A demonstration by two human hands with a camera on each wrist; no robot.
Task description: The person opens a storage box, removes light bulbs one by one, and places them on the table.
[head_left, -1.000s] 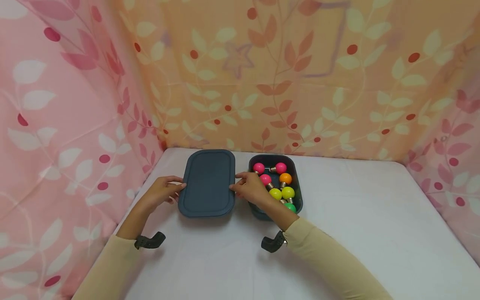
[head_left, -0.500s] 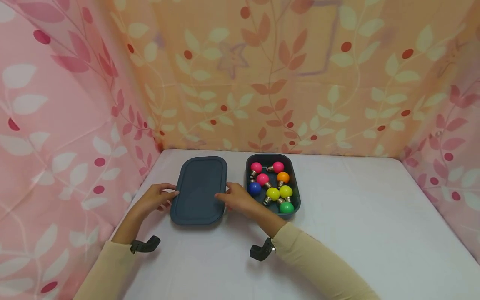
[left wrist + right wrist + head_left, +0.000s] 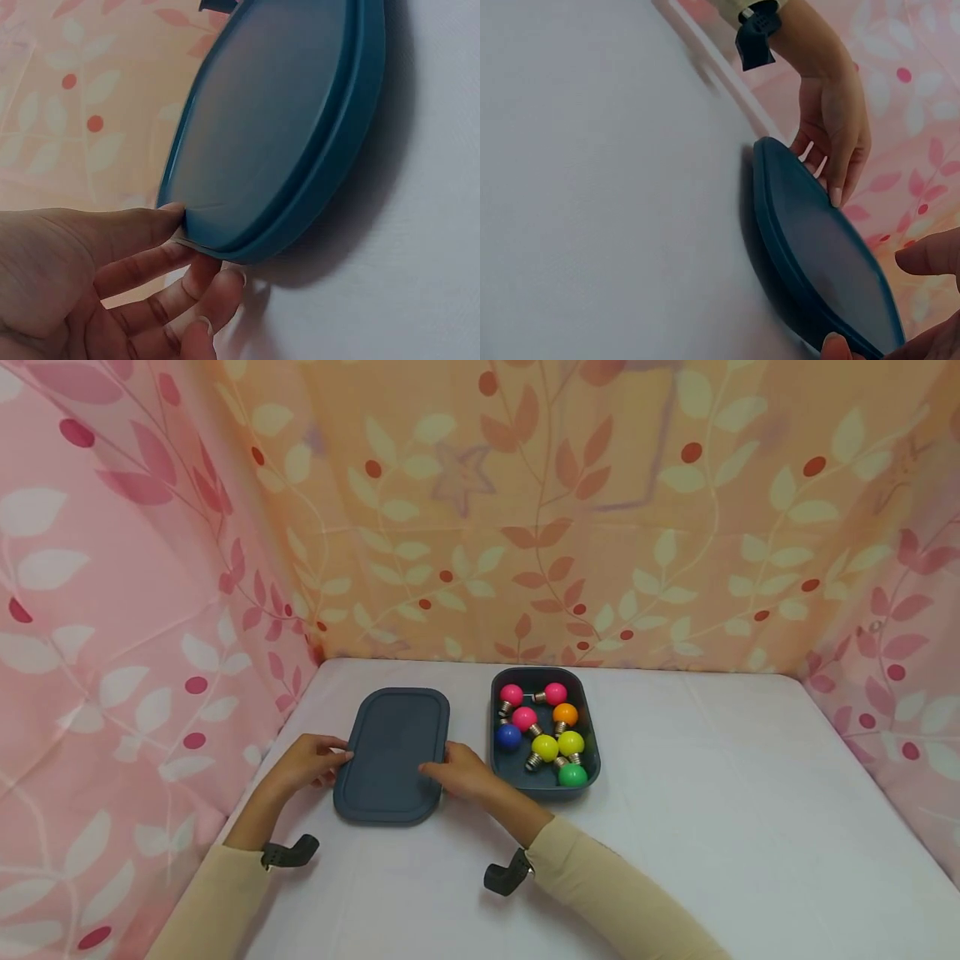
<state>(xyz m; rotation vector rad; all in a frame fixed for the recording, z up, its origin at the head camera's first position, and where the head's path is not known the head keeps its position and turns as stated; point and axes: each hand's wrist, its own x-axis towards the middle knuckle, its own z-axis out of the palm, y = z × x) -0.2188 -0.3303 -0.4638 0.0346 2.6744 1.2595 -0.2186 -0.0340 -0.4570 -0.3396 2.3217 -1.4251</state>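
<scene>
I had the left hand [image 3: 309,763] pinching the dark blue-grey, plastic-looking rounded lid [image 3: 392,756], centre-left; the right hand [image 3: 463,772], thumb clear, touched its opposite edge, presumably for steadiness. Right of centre, the matching oblong container [image 3: 516,771] corralled round multicoloured bulbs [image 3: 545,747], likely against rolling.

We note both forearms [image 3: 255,810] extended forward: left hand [image 3: 306,763] in a pinch, thumb [image 3: 135,231] above bent fingers [image 3: 156,309]; right hand [image 3: 463,772] with its thumb raised, apart from its fingertips [image 3: 835,348].
</scene>
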